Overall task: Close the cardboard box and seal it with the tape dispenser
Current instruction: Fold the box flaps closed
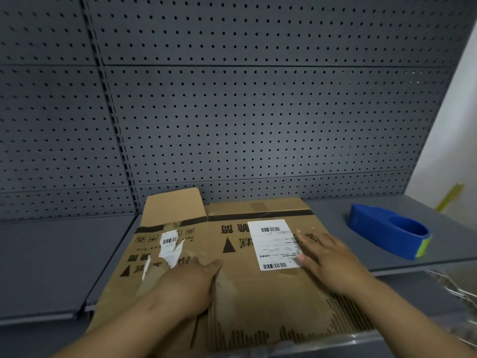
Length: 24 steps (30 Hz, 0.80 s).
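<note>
Shop or stockroom: grey metal gondola shelving, perforated pegboard back panel point(258, 112) rising behind the bare steel shelf point(51, 254), slotted upright point(113, 130) dividing the panel bays.

Both forearms bare, no sleeves, rings or watch showing.

The left hand point(192, 281) hides its own fingers, which go down past the edge of a flap of the cardboard box point(232, 275); how they lie cannot be told. The right hand point(327, 257) is motion-blurred at the fingertips and covers a corner of the white label point(272, 244), whose small print is too fine to read. Both forearms run off the bottom edge. The box's inside is hidden under the flaps. The tape dispenser point(387, 229) shows only a sliver of its roll. A yellow thing point(450, 197) behind it is too blurred to name
</note>
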{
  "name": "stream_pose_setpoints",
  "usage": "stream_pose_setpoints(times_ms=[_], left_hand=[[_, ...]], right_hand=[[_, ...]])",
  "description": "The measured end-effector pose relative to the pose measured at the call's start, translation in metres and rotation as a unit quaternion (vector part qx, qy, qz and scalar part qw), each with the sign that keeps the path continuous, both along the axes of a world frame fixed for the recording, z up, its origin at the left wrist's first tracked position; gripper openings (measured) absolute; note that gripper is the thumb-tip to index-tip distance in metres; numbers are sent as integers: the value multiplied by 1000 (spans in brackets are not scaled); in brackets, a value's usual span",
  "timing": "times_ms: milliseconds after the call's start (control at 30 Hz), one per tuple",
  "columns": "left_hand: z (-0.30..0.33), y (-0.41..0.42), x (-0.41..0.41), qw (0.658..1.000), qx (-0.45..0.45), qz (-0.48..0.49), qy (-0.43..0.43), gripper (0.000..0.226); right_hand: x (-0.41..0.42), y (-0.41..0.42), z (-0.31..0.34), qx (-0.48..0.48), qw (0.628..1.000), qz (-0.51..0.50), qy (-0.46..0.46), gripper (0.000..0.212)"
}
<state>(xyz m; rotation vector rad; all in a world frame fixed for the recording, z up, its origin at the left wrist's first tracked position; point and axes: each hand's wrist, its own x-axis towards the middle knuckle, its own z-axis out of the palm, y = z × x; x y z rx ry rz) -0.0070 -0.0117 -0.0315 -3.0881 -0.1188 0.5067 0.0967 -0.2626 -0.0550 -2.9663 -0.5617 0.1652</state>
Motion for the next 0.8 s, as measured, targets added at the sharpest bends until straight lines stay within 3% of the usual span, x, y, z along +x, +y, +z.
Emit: stream_pose_setpoints(times_ms=[233, 433, 600, 733, 800], left_hand=[[22, 5, 0, 997, -26, -20, -72, 54], [46, 26, -5, 983, -114, -3, -147, 50], [79, 58, -16, 965, -176, 24, -194, 45], [101, 80, -32, 921, -291, 81, -247, 41], [106, 90, -36, 882, -352, 128, -288, 40]], right_hand=[[13, 2, 12, -5, 999, 5, 31, 64], [14, -2, 58, 0, 999, 19, 43, 73], [8, -5, 100, 99, 993, 41, 54, 65], [-1, 2, 122, 199, 975, 50, 90, 70], [-3, 8, 129, 260, 957, 58, 114, 66]])
